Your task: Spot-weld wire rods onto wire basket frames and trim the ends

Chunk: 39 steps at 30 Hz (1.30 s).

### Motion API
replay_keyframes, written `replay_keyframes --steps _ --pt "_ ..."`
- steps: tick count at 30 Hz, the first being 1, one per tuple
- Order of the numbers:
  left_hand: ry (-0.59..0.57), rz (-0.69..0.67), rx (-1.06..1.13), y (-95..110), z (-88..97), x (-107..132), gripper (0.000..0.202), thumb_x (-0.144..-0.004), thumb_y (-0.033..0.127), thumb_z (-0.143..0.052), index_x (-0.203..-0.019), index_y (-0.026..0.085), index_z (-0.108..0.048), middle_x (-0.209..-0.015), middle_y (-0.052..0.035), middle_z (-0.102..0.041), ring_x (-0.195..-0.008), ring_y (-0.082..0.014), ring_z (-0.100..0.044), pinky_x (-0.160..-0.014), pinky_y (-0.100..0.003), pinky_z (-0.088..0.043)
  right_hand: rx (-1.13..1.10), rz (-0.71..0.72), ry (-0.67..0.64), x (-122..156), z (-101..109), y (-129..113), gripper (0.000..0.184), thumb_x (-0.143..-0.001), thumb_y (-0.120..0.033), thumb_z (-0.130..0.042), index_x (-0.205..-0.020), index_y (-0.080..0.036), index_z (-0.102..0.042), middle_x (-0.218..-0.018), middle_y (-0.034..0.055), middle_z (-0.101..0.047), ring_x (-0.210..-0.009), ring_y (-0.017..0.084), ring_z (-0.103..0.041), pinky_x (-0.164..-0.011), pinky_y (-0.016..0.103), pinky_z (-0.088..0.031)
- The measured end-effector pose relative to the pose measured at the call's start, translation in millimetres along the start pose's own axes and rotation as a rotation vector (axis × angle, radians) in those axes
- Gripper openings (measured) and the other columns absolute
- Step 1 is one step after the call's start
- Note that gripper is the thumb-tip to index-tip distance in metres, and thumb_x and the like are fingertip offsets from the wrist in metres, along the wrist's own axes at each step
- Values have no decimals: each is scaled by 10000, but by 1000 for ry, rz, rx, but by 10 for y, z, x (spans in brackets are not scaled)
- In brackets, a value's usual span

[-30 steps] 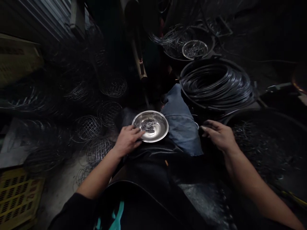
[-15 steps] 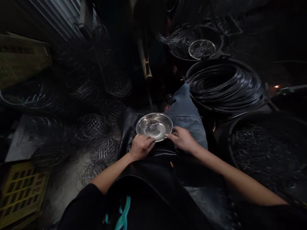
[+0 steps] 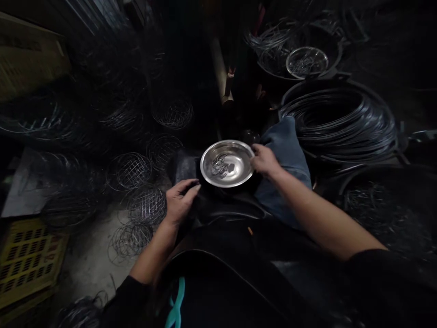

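Observation:
A shallow shiny metal bowl (image 3: 243,171) is held up over my lap, tilted slightly. A small bunch of thin bent wire pieces (image 3: 220,166) lies in its left part. My right hand (image 3: 265,160) grips the bowl's right rim, thumb and fingers closed on it. Just left of the bowl, apart from its rim, is my left hand (image 3: 180,200). Its thumb and forefinger stretch toward the bowl with a narrow gap between them, and I see nothing held there.
Round wire baskets (image 3: 146,205) cover the floor at left, near a yellow crate (image 3: 30,259). At right stand a tub with a large wire coil (image 3: 344,127) and a dark tub of wire bits (image 3: 382,214). Another metal bowl (image 3: 307,63) rests behind.
My left hand has let go of the bowl's near rim and moved left. The right hand has lifted the bowl forward and slightly right. The view has shifted a little.

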<state>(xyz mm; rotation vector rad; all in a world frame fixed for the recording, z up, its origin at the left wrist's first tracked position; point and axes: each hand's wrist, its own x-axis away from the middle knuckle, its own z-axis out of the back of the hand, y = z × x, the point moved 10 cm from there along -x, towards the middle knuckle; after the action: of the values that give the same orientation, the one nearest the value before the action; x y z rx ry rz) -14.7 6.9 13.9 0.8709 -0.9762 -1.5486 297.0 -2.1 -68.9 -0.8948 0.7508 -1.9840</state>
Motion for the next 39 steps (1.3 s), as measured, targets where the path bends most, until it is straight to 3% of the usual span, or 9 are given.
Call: replay_keyframes --steps 5,16,21,25,28,31,33,36,39 --pt "168 189 110 -432 339 -115 297 -707 346 -753 -946 171 -755 -906 -52 -750 -843 -190 -693 -840 -305 -537 -57 -147 -225 -268 41 -106 613 -585 -9 -611 -1181 -147 -636 -671 -32 -609 -419 75 -435 -389 193 -322" --pt "58 259 207 -575 126 -295 361 -703 356 -763 -998 149 -749 -892 -72 -746 -770 -181 -688 -823 -316 -526 -72 17 -386 -312 -57 -433 569 -551 65 -602 -1068 -142 -720 -1017 34 -734 -948 204 -669 -858 281 -542" --pt "-82 193 176 -375 -113 -511 403 -738 382 -729 -1073 158 -733 -974 -73 -744 -877 -203 -689 -888 -327 -511 11 113 -486 -252 -182 -618 576 -590 35 -579 -1116 -160 -711 -1086 34 -726 -1006 209 -670 -928 293 -523" --pt "-320 50 6 -101 -558 -780 461 -729 377 -727 -1136 160 -708 -1120 -73 -714 -1077 -236 -642 -990 -321 -457 222 335 -617 -145 -488 -969 534 -618 8 -605 -1084 -219 -733 -1088 -13 -728 -1066 202 -654 -1006 287 -474" --pt "-502 -16 -113 -5 -863 -903 362 -777 335 -660 -1097 177 -727 -1095 -55 -725 -1049 -230 -656 -952 -306 -471 264 443 -551 -111 -499 -1143 567 -671 -41 -627 -1206 -224 -671 -1208 -3 -681 -1185 214 -595 -1075 326 -422" --pt "-475 -2 -200 -80 -831 -968 286 -797 300 -608 -1008 173 -753 -978 -45 -750 -936 -213 -683 -867 -288 -494 225 310 -272 -133 -156 -934 728 -693 -119 -693 -1393 -170 -501 -1369 83 -565 -1273 267 -520 -1099 393 -407" --pt "-384 46 -178 -206 -686 -963 285 -773 282 -614 -989 158 -753 -937 -44 -753 -890 -206 -684 -824 -275 -498 119 111 -203 -36 -26 -561 878 -704 -178 -723 -1490 -158 -333 -1406 149 -511 -1136 281 -614 -953 402 -535" --pt "-214 121 -73 -428 -453 -888 281 -723 254 -632 -943 129 -753 -863 -47 -748 -807 -188 -672 -772 -265 -495 -112 -166 -303 259 -229 5 1026 -735 -225 -706 -1546 -195 -77 -1393 208 -496 -724 192 -691 -571 319 -590" --pt "-54 204 42 -618 -307 -774 282 -681 274 -668 -898 110 -745 -776 -44 -724 -700 -159 -637 -695 -252 -485 -171 -185 -249 396 -418 229 1002 -753 -267 -686 -1533 -200 -61 -1253 168 -604 -614 138 -646 -497 252 -537"
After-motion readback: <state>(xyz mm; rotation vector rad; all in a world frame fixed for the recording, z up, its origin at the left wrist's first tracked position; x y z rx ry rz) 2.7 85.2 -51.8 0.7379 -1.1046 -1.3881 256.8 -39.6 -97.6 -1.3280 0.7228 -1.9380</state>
